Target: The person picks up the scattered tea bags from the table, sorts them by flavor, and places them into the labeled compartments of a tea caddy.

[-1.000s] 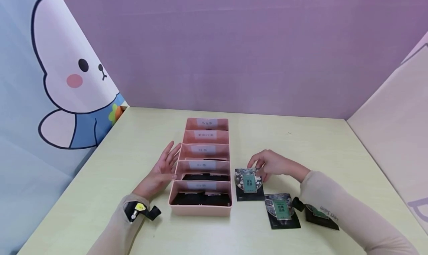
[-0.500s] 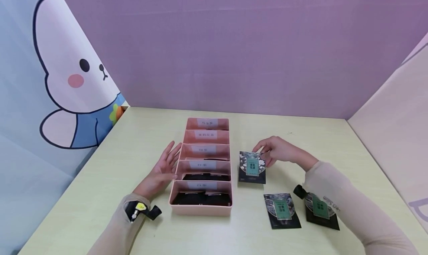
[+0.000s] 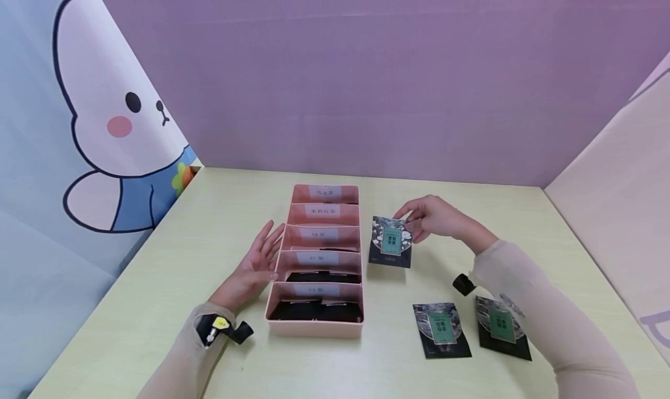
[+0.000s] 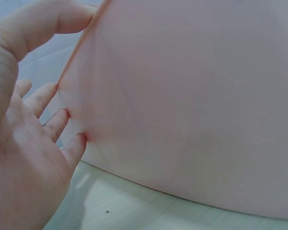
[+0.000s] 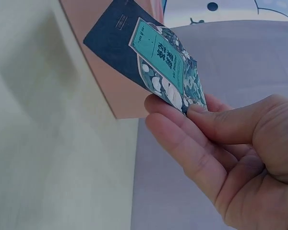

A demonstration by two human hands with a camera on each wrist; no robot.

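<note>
My right hand [image 3: 437,217] pinches a tea sachet [image 3: 391,242] by its upper corner, thumb on the front and fingers behind, as the right wrist view shows. The sachet [image 5: 151,57] is dark with a teal label and white flowers, and it hangs above the table just right of the pink box [image 3: 314,329]. Straight, spread fingers of my left hand [image 3: 251,274] touch the box's left wall; in the left wrist view the fingertips press that wall [image 4: 182,105] and the thumb reaches its top edge. The box has several labelled compartments in a row, with dark sachets in the nearer ones.
Two more dark sachets with green labels lie on the table right of the box, one nearer [image 3: 442,331] and one [image 3: 502,329] partly under the right forearm. A purple partition [image 3: 366,85] stands along the table's back edge.
My right hand has lifted the sachet off the table and carried it away from me, beside the box's farther compartments. The left hand stays against the box.
</note>
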